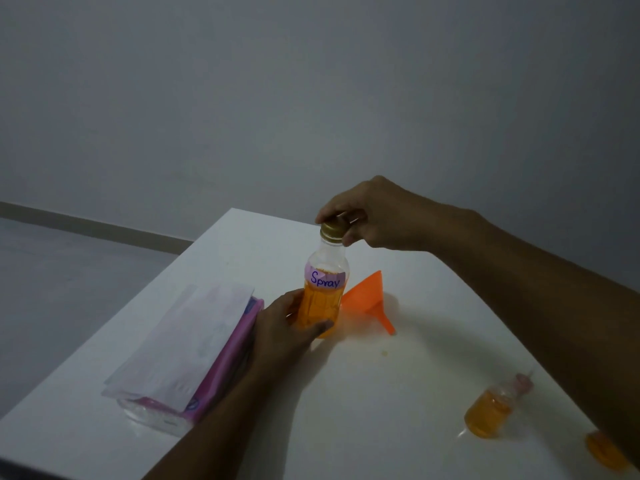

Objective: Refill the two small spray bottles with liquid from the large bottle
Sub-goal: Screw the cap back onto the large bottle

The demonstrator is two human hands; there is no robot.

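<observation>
The large clear bottle (pixel 322 292), about half full of orange liquid and labelled "Spray", stands upright mid-table. My left hand (pixel 287 327) grips its lower body. My right hand (pixel 367 216) pinches its gold cap (pixel 333 229) from above. An orange funnel (pixel 369 299) lies on its side just right of the bottle. One small spray bottle (pixel 491 412) with orange liquid and a pinkish top stands at the front right. A second small bottle (pixel 604 452) shows only partly under my right forearm.
A pink tissue pack (pixel 194 355) with white sheets on top lies at the left of the white table (pixel 381 393). The table's far edge runs close behind the large bottle. A small yellowish spot (pixel 383 353) sits on the tabletop.
</observation>
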